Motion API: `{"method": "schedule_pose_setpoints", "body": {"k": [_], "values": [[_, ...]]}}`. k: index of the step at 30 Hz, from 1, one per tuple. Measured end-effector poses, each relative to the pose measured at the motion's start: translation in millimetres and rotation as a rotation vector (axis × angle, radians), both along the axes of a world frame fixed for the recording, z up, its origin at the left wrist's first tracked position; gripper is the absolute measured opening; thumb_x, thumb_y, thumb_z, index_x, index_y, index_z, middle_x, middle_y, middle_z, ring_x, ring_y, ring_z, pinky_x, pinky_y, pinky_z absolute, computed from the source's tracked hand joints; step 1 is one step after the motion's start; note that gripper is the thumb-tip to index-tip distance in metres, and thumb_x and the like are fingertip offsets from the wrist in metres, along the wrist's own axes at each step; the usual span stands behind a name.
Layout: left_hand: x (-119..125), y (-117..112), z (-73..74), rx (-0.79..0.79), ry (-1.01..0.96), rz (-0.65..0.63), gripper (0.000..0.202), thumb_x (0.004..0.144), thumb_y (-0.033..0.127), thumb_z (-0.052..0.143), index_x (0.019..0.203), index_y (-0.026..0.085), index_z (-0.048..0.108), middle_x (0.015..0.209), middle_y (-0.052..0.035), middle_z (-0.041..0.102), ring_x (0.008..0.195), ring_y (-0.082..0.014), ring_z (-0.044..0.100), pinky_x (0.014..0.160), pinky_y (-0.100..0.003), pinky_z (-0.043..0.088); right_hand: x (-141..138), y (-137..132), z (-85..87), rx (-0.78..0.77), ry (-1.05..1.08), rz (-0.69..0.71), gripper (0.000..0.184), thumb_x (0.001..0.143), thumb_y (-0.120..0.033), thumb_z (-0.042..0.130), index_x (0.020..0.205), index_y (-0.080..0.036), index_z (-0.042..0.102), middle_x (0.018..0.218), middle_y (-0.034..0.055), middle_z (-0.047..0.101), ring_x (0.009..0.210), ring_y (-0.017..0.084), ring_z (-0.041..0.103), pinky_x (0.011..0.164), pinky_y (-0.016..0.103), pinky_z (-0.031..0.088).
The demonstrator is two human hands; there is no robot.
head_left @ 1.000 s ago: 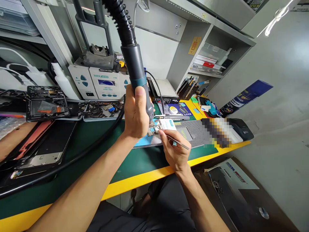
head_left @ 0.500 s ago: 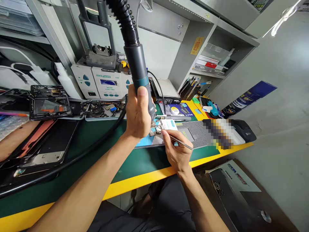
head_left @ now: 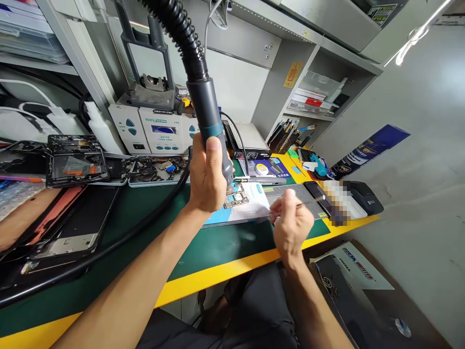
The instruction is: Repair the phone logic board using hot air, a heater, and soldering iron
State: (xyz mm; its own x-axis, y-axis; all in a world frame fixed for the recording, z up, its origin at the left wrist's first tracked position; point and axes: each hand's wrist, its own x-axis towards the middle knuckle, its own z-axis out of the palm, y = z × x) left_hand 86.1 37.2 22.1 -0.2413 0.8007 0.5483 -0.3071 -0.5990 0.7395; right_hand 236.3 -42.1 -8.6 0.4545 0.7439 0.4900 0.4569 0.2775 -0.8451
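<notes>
My left hand (head_left: 208, 177) is wrapped round the dark handle of a hot air gun (head_left: 206, 102), held upright with its nozzle pointing down. Right below and beside the nozzle lies a small phone circuit board (head_left: 238, 196), resting on a white and blue box (head_left: 257, 205). Off to the right of the board, my right hand (head_left: 293, 225) is closed round thin metal tweezers (head_left: 300, 206), which are partly hidden by the fingers and blurred. Their tips are apart from the board.
Behind stands a hot air station (head_left: 156, 130). Its black hose (head_left: 145, 220) crosses the green mat. Phone frames (head_left: 78, 162) and a tray of parts (head_left: 158, 169) lie left. A perforated grey plate (head_left: 308, 203) and a blue spray can (head_left: 370, 150) are on the right.
My right hand has moved right, away from the board, with the tweezers turned in its grip. My left hand keeps the hot air gun in nearly the same place.
</notes>
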Motion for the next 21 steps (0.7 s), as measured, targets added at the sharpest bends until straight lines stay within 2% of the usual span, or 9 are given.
{"method": "schedule_pose_setpoints", "body": {"k": [2, 4, 5, 7, 10, 14, 17, 21], "values": [[-0.6, -0.5, 1.0, -0.001, -0.016, -0.015, 0.041, 0.096, 0.061, 0.046, 0.105, 0.022, 0.055, 0.073, 0.0010, 0.053, 0.060, -0.0128, 0.059, 0.050, -0.026, 0.049, 13.7, 8.2, 17.8, -0.158, -0.100, 0.129, 0.059, 0.103, -0.051, 0.042, 0.053, -0.019, 0.046, 0.050, -0.0013, 0.050, 0.049, 0.011, 0.048, 0.053, 0.025, 0.038], [-1.1, -0.8, 1.7, -0.002, -0.026, -0.021, 0.040, 0.096, 0.059, 0.047, 0.106, 0.021, 0.055, 0.073, 0.0008, 0.054, 0.060, -0.0135, 0.059, 0.049, -0.026, 0.049, 23.6, 20.0, 32.2, -0.412, -0.254, 0.363, 0.052, 0.103, -0.049, 0.041, 0.063, -0.018, 0.053, 0.056, 0.0002, 0.057, 0.056, 0.013, 0.054, 0.057, 0.025, 0.039], [-1.4, -0.8, 1.9, -0.002, -0.027, -0.023, 0.040, 0.096, 0.059, 0.047, 0.108, 0.021, 0.055, 0.073, 0.0006, 0.054, 0.060, -0.0137, 0.059, 0.049, -0.026, 0.049, 26.1, 26.3, 36.8, -0.492, -0.344, 0.437, 0.045, 0.104, -0.043, 0.039, 0.073, -0.017, 0.059, 0.062, 0.0007, 0.059, 0.061, 0.014, 0.055, 0.059, 0.025, 0.038], [-2.2, -0.3, 2.4, -0.001, -0.028, -0.022, 0.040, 0.096, 0.057, 0.047, 0.109, 0.021, 0.056, 0.074, 0.0005, 0.055, 0.059, -0.0138, 0.059, 0.050, -0.027, 0.050, 25.7, 38.2, 41.1, -0.579, -0.532, 0.445, 0.034, 0.101, -0.036, 0.042, 0.084, -0.017, 0.064, 0.068, 0.0012, 0.060, 0.063, 0.014, 0.052, 0.058, 0.025, 0.034], [-5.1, 1.3, 4.6, 0.006, -0.044, -0.014, 0.038, 0.096, 0.056, 0.048, 0.109, 0.020, 0.056, 0.073, 0.0008, 0.056, 0.058, -0.0146, 0.059, 0.051, -0.028, 0.052, 16.6, 52.1, 40.0, -0.704, -0.690, 0.398, 0.031, 0.090, -0.044, 0.058, 0.074, -0.018, 0.061, 0.064, 0.0010, 0.055, 0.059, 0.014, 0.043, 0.054, 0.027, 0.028], [-12.6, 4.0, 11.1, 0.032, -0.064, 0.063, 0.036, 0.096, 0.055, 0.045, 0.106, 0.022, 0.058, 0.070, 0.0012, 0.057, 0.056, -0.0163, 0.060, 0.050, -0.031, 0.053, 8.2, 63.8, 37.5, -0.789, -0.589, 0.423, 0.032, 0.074, -0.037, 0.071, 0.056, -0.019, 0.052, 0.054, -0.0013, 0.048, 0.053, 0.012, 0.038, 0.051, 0.028, 0.025], [-17.8, 5.8, 16.2, 0.019, -0.062, 0.112, 0.032, 0.097, 0.052, 0.042, 0.104, 0.026, 0.059, 0.070, 0.0016, 0.056, 0.054, -0.0167, 0.060, 0.048, -0.032, 0.052, 9.4, 67.5, 35.1, -0.773, -0.475, 0.441, 0.029, 0.066, -0.033, 0.076, 0.054, -0.019, 0.053, 0.053, -0.0030, 0.045, 0.052, 0.011, 0.035, 0.049, 0.027, 0.024], [-21.9, 7.9, 19.4, -0.003, -0.010, 0.123, 0.028, 0.098, 0.052, 0.044, 0.108, 0.028, 0.054, 0.074, 0.0032, 0.056, 0.056, -0.0161, 0.063, 0.054, -0.033, 0.054, 17.5, 63.3, 32.3, -0.718, -0.281, 0.477, 0.025, 0.069, -0.032, 0.073, 0.061, -0.019, 0.054, 0.054, -0.0049, 0.042, 0.051, 0.009, 0.030, 0.047, 0.026, 0.024]]}}
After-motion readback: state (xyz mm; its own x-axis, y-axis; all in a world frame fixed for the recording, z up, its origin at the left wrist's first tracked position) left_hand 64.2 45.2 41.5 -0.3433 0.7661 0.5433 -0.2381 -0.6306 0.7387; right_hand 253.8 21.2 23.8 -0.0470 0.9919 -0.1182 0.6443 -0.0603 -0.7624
